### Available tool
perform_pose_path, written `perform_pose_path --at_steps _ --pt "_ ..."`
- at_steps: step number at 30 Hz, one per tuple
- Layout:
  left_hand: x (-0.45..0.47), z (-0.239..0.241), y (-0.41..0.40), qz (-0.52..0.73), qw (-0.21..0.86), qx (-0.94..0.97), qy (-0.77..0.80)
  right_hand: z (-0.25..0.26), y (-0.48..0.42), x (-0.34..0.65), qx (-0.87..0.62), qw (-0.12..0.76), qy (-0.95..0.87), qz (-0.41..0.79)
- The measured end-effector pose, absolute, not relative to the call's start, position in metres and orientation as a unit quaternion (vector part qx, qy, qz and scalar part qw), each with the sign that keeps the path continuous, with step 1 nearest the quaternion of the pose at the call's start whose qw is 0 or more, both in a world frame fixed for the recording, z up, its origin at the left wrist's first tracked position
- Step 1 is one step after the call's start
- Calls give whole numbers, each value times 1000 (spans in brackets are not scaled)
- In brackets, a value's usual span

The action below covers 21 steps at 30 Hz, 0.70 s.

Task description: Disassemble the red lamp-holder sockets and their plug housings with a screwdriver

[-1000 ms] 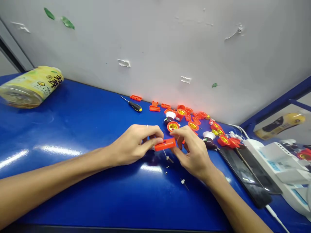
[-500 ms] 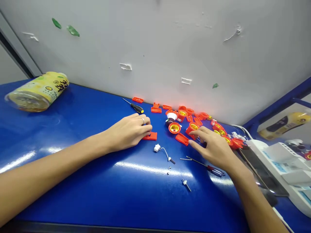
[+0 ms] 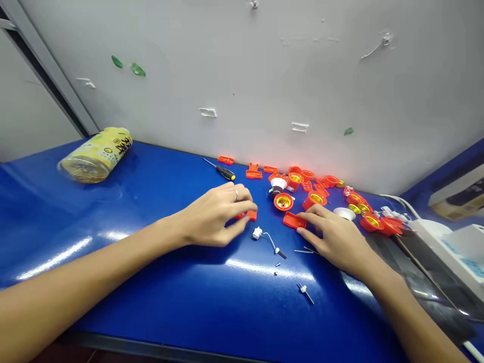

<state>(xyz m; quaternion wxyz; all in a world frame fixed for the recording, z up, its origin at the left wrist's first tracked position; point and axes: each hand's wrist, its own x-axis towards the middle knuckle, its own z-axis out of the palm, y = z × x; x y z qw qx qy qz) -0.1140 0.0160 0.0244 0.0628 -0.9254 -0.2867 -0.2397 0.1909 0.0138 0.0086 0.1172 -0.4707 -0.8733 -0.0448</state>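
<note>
My left hand point(image 3: 217, 214) rests on the blue table point(image 3: 151, 212), its fingers and thumb closed on a small flat orange plastic piece point(image 3: 250, 215). My right hand point(image 3: 336, 236) lies flat with fingers stretched out; the fingertips touch another orange piece point(image 3: 293, 220). A thin screwdriver shaft point(image 3: 302, 250) pokes out from under that hand. Between the hands lies a small white connector with a wire point(image 3: 258, 233).
Several orange lamp sockets with brass insides point(image 3: 313, 194) are heaped along the wall. A yellow-handled screwdriver point(image 3: 226, 173) lies behind my left hand. Small screws point(image 3: 304, 290) lie near the front. A yellow bottle point(image 3: 96, 154) lies far left; a dark phone point(image 3: 427, 272) and white power strip point(image 3: 449, 247) sit right.
The two hands parted from holding one orange piece together. The left hand set down on a flat orange piece; the right hand moved right onto the table over the screwdriver.
</note>
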Motion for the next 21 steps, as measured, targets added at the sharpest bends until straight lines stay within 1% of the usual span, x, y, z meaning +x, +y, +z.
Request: perform_pose_path --at_steps 4,8,11,16,21 --pt "-99 20 -1 -208 19 -947 -246 12 7 182 -431 131 -893 1" --pt "-95 12 -1 -180 -20 -948 -261 13 3 177 -395 149 -906 41" --pt "-98 10 4 -195 -49 -943 -266 11 2 175 -372 162 -912 59" --pt "-94 9 6 -253 -123 -913 -296 8 -1 168 -336 184 -920 84" --pt "-87 3 5 -262 -177 -902 -295 13 -6 165 -332 201 -917 88"
